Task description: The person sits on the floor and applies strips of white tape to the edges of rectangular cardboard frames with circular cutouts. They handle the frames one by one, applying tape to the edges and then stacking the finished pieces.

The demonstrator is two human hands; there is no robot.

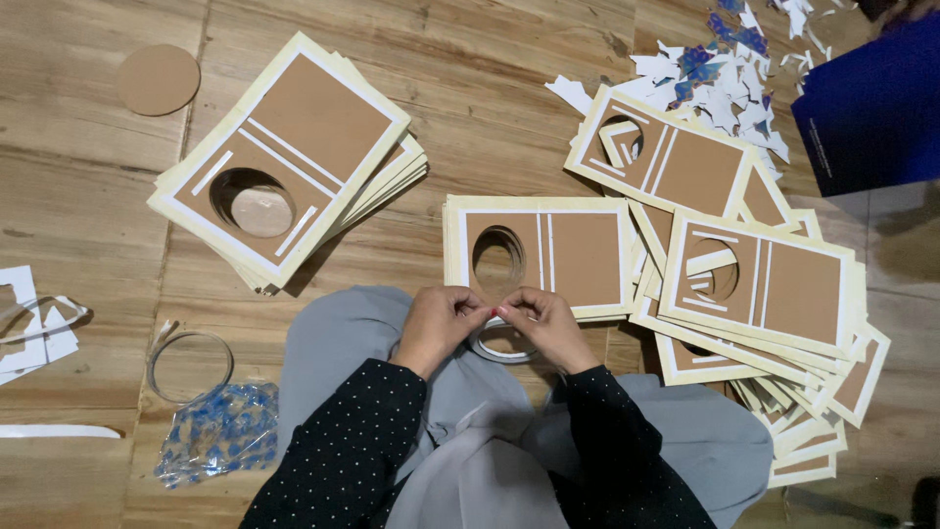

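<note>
Floor: you sit on a wooden plank floor (pixel 88 196); no more of the room shows than these boards.
Right-hand heap: a sprawling pile of brown cards (pixel 774 294) with white strips, several with cut pieces hanging in their round holes, which look to me unfinished.
Left stack: a tidier stack of cards (pixel 294 147), holes clean, which I judge done.
Middle stack: a squared stack (pixel 578 255) lies just beyond your hands.
Scraps: white and blue offcuts (pixel 725 78) near a dark blue box (pixel 871 98); a cardboard disc (pixel 157 78) lies far left.
Tape roll: the roll of tape (pixel 504 348) sits on your lap, under both hands.
Hands: your left hand (pixel 441 323) and right hand (pixel 543 323) meet, fingertips pinched on the roll's edge.
Bag: a clear bag of blue pieces (pixel 215 441) beside your left knee.
</note>
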